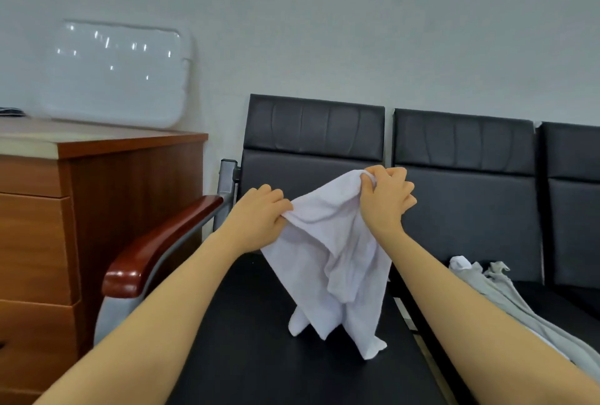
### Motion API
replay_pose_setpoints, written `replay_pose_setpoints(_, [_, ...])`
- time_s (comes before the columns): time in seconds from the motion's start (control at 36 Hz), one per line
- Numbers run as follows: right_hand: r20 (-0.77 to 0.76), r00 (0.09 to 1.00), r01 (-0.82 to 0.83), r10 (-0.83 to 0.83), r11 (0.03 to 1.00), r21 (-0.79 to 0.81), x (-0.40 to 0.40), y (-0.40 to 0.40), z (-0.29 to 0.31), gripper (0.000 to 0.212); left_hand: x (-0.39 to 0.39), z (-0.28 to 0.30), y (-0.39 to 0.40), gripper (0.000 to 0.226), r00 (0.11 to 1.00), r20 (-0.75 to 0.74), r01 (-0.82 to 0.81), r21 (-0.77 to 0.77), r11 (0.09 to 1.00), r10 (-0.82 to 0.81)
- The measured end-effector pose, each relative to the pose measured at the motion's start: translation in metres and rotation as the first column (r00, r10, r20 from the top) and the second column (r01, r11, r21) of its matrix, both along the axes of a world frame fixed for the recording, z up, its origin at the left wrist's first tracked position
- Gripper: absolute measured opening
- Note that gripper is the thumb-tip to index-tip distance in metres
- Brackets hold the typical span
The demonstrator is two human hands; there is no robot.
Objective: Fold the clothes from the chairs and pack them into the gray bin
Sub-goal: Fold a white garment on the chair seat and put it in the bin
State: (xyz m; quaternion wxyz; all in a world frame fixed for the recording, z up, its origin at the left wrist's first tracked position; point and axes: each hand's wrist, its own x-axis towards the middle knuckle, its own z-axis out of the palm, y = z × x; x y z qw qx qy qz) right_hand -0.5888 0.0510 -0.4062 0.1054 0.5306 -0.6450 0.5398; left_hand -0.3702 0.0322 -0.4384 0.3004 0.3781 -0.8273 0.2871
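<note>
A white cloth (pixel 337 258) hangs above the seat of the left black chair (pixel 311 141), its lower corners touching the seat. My left hand (pixel 259 213) pinches its upper left edge. My right hand (pixel 386 197) grips its top right corner, a little higher. A gray garment (pixel 519 297) lies crumpled on the seat of the middle chair (pixel 464 158), under my right forearm. The gray bin is out of view.
A wooden cabinet (pixel 107 197) with drawers stands at the left, with a white plastic lid (pixel 117 73) leaning on the wall above it. A wooden armrest (pixel 162 245) borders the left chair. A third black chair (pixel 574 177) is at the far right.
</note>
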Motion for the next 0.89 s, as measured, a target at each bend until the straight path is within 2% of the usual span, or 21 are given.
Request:
replay_pose_setpoints(0.11, [-0.019,1.0,-0.003,0.003,0.999,0.036,-0.011,0.001,0.002,0.022,-0.001,0.016,0.002,0.036,0.988,-0.104,-0.1,0.114,0.988,0.112])
replay_pose_setpoints(0.19, [-0.039,0.999,-0.029,0.031,0.998,0.056,-0.016,0.001,0.005,0.022,-0.007,0.033,0.011,0.039,0.945,-0.303,-0.064,0.196,0.979,0.122])
replay_pose_setpoints(0.25, [-0.07,0.997,-0.037,0.039,0.999,0.034,-0.02,0.003,0.01,0.021,-0.01,0.044,0.016,0.028,0.92,-0.362,-0.08,0.205,0.976,0.151])
replay_pose_setpoints(0.28, [-0.091,0.995,-0.032,0.034,0.999,0.029,-0.021,0.004,0.012,0.02,-0.011,0.049,0.016,0.022,0.923,-0.335,-0.126,0.199,0.972,0.188])
replay_pose_setpoints(0.36, [-0.142,0.99,-0.02,0.025,0.999,0.042,-0.026,0.009,0.018,0.019,-0.01,0.057,0.016,0.015,0.936,-0.129,-0.31,0.13,0.942,0.327])
replay_pose_setpoints(0.44, [-0.222,0.975,-0.019,0.033,0.998,0.067,-0.029,0.014,0.017,0.019,-0.005,0.055,0.013,0.018,0.885,0.007,-0.464,0.095,0.881,0.465])
replay_pose_setpoints(0.53, [-0.297,0.954,0.002,0.026,0.996,0.095,-0.032,0.017,0.016,0.019,0.001,0.053,0.011,0.022,0.833,0.081,-0.552,0.066,0.831,0.547])
replay_pose_setpoints(0.61, [-0.32,0.947,-0.001,0.029,0.996,0.087,-0.035,0.021,0.017,0.018,0.004,0.054,0.015,0.024,0.8,0.096,-0.6,0.108,0.793,0.592])
replay_pose_setpoints(0.69, [-0.355,0.934,-0.009,0.027,0.999,0.053,-0.037,0.025,0.021,0.017,0.005,0.057,0.02,0.027,0.787,0.041,-0.615,0.138,0.776,0.616])
replay_pose_setpoints(0.89, [-0.509,0.861,0.043,0.005,0.996,0.084,-0.046,0.031,0.037,0.02,0.007,0.076,0.03,0.017,0.686,0.057,-0.728,0.021,0.686,0.726])
